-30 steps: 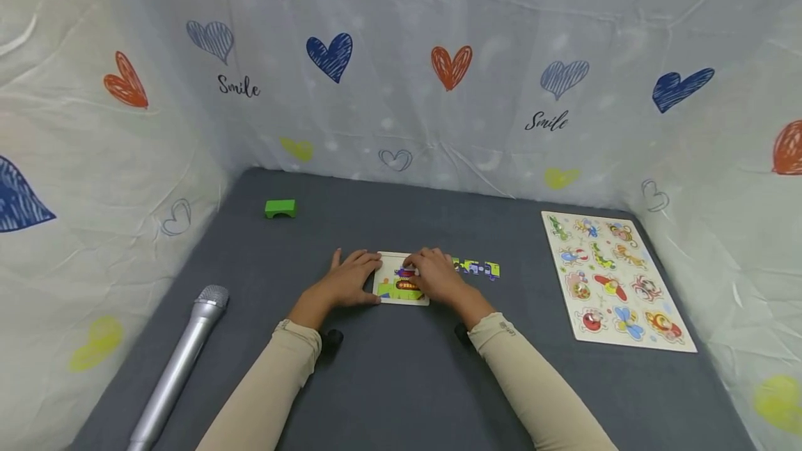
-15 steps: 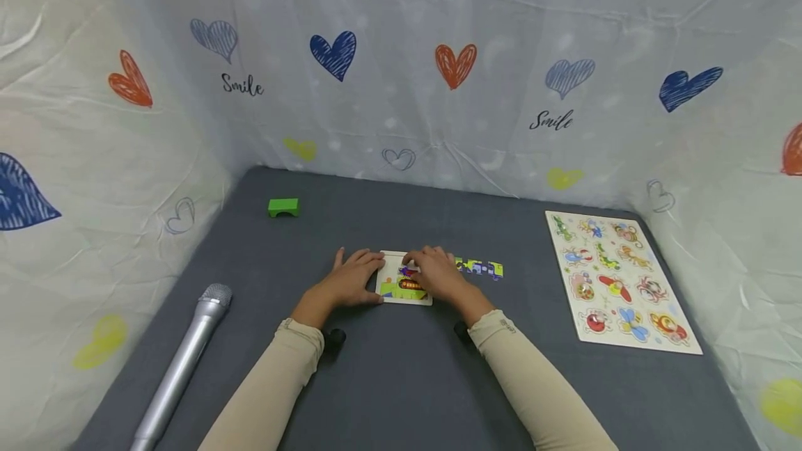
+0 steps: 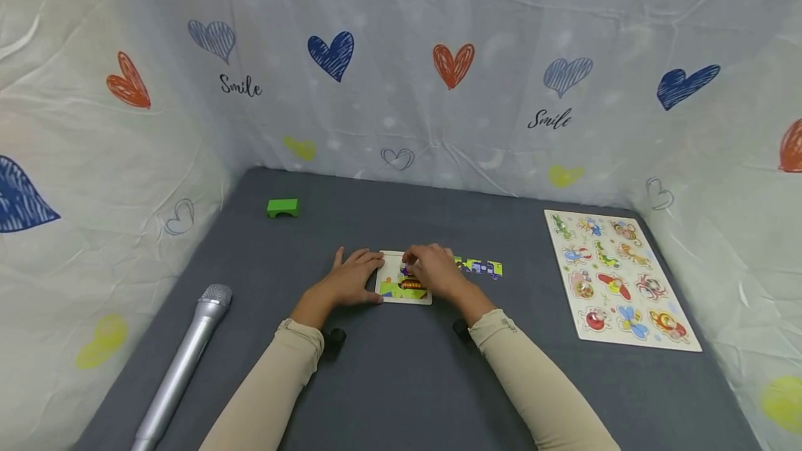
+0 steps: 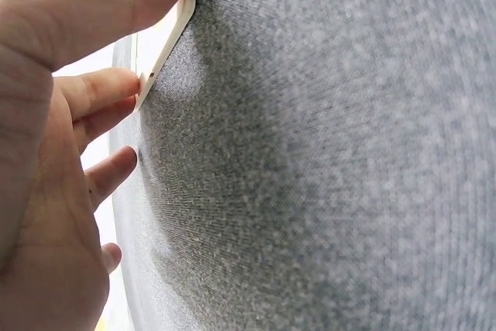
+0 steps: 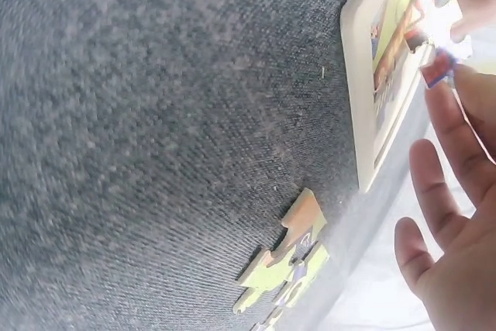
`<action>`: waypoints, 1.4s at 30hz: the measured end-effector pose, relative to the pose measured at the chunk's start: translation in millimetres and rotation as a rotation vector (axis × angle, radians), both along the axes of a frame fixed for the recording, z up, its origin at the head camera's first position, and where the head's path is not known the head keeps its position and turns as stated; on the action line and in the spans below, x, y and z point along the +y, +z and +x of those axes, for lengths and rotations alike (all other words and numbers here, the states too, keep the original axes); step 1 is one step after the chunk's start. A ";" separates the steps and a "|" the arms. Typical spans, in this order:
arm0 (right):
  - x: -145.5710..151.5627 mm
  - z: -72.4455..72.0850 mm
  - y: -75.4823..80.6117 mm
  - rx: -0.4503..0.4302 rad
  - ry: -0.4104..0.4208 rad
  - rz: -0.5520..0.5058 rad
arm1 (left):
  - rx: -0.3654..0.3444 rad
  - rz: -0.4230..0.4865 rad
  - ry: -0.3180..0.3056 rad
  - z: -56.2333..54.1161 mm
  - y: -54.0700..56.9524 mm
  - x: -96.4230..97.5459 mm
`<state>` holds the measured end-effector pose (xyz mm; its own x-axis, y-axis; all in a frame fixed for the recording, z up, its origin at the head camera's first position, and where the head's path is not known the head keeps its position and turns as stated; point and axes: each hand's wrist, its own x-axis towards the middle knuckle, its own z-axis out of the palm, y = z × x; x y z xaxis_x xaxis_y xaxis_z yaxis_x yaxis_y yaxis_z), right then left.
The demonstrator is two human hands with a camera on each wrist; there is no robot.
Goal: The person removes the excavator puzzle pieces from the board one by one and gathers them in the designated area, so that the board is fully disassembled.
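A small jigsaw tray (image 3: 404, 301) with a pale rim lies mid-table, part of its green and red picture in place. Straight fingers of my left hand (image 3: 348, 280) press along its left edge, the thumb at the near left corner. Over the tray's right half, my right hand (image 3: 436, 271) pinches a small puzzle piece (image 5: 439, 68), blue and red, between thumb and index finger. That hand hides the tray's far right part. Several loose puzzle pieces (image 3: 481, 268), yellow-green and purple, lie in a row just right of the right hand.
At the right lies a large board (image 3: 626, 277) with insect pictures. A green arched block (image 3: 282, 208) sits at the back left, and a silver microphone (image 3: 182, 367) along the left side. A white curtain (image 3: 388, 5) printed with hearts surrounds the grey table (image 3: 401, 381).
My right hand has shifted very slightly over the tray, still pinching the puzzle piece. The left hand keeps its place at the tray's edge.
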<state>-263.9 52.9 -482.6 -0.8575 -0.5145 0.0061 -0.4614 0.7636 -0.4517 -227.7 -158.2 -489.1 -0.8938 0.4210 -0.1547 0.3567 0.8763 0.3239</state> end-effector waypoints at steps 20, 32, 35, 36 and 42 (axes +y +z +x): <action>47.1 -5.1 12.6 -0.037 -0.077 -0.097 | 0.005 0.003 0.017 -0.6 -6.8 -2.5; 103.0 -11.8 14.9 -0.067 -0.154 0.059 | 0.013 0.016 0.036 3.3 -5.5 -9.3; 108.0 -10.8 13.0 -0.076 -0.162 0.092 | 0.016 0.013 0.023 2.3 -5.0 -7.1; 109.3 -10.2 11.9 -0.079 -0.167 0.104 | 0.013 0.011 0.019 1.9 -4.8 -6.1; 117.6 -6.3 6.1 -0.079 -0.205 0.138 | 0.009 0.017 -0.005 -0.8 -3.0 2.3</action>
<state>-270.2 170.5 -476.5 -0.9389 -0.3213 -0.1237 -0.2580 0.8944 -0.3653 -228.5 -155.9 -492.1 -0.8931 0.4277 -0.1392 0.3638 0.8689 0.3358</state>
